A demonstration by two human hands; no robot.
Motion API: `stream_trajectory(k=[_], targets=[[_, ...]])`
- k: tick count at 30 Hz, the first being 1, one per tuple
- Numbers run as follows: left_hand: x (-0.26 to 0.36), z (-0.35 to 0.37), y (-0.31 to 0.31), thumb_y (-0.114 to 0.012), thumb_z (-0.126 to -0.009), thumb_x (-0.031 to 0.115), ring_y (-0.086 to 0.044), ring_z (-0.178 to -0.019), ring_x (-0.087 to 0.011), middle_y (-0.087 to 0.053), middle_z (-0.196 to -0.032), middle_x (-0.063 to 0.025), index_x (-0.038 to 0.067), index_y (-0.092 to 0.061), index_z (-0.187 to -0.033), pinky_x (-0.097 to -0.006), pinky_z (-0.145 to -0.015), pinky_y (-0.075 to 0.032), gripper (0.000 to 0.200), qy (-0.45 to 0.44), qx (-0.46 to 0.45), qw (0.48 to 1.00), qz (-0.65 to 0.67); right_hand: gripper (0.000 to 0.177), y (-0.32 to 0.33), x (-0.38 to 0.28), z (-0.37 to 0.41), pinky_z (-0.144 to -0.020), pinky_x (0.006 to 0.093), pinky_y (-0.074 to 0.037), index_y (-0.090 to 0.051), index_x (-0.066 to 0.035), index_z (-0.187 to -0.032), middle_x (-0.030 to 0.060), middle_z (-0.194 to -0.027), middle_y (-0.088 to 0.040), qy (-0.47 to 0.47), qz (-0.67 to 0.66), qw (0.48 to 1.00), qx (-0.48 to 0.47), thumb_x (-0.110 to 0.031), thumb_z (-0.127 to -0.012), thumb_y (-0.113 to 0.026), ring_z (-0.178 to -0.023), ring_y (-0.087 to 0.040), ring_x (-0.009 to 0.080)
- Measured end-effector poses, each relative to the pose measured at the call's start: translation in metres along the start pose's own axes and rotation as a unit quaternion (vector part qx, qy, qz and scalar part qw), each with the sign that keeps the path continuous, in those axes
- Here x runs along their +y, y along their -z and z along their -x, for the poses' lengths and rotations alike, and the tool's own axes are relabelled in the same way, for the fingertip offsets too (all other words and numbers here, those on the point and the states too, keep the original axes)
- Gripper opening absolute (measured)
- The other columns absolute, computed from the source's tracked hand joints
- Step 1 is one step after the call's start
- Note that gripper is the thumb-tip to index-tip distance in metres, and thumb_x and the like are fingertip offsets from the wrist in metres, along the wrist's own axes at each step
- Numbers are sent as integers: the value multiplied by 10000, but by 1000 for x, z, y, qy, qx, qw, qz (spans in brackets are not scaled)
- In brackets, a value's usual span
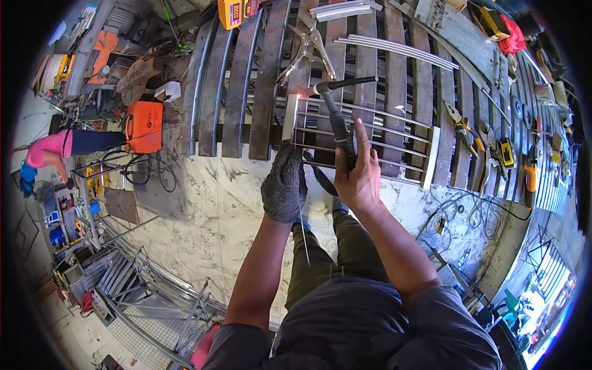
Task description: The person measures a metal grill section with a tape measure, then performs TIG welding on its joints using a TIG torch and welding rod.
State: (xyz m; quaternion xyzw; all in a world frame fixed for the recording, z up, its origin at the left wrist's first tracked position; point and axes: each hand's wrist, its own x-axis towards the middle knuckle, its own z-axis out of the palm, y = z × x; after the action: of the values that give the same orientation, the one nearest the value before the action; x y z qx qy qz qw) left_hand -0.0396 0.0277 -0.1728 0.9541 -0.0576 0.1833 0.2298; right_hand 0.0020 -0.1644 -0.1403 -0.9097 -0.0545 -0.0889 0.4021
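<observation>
My right hand (359, 179), bare, is closed around the handle of a TIG welding torch (337, 120). The torch's tip points at a small glowing spot on the upper end of a flat metal bar (289, 117). That bar is one side of a grille frame, joined by several thin parallel rods (382, 127) to another flat bar (431, 157). My left hand (283, 188), in a dark grey knitted glove, is closed at the near end of the left bar. A thin metal rod (304, 240) sticks out below the glove; its upper part is hidden.
The frame lies on a slatted steel bench (240, 92). Locking pliers (311, 46) and loose metal strips (401, 49) lie beyond it. Pliers (462, 126) and a yellow tape measure (507, 152) are at right. An orange case (144, 127) and another person (61, 145) are at left.
</observation>
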Motion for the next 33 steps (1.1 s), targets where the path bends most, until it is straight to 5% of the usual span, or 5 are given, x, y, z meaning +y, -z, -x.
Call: stream_trajectory(k=[21, 27, 33], targets=[[1, 2, 0, -706, -1000, 43, -728, -1260, -370, -700, -1443, -193, 81, -655, -1430, -448, -955, -640, 435, 2, -5, 1000, -6, 707, 3, -1, -2, -1015, 513, -482, -319, -114, -1710, 204, -1055, -794, 7, -3, 1000, -26, -148, -1082, -642, -971, -766, 407], [-2, -2, -2, -675, -1048, 54, -755, -1214, -338, -738, -1308, -180, 35, -667, -1338, -423, -977, -638, 291, -56, 28, 998, -18, 838, 3, 4, 3, -1063, 644, -462, -251, -230, -1757, 169, -996, -762, -14, 11, 997, -77, -99, -1032, -649, -905, -759, 385], [3, -2, 1, -705, -996, 24, -738, -1248, -356, -710, -1423, -183, 78, -664, -1425, -432, -941, -645, 434, -12, 2, 1000, -23, 773, 1, 2, 0, -1042, 541, -484, -263, -96, -1734, 197, -980, -785, 16, -6, 1000, -14, -140, -1066, -651, -930, -770, 392]])
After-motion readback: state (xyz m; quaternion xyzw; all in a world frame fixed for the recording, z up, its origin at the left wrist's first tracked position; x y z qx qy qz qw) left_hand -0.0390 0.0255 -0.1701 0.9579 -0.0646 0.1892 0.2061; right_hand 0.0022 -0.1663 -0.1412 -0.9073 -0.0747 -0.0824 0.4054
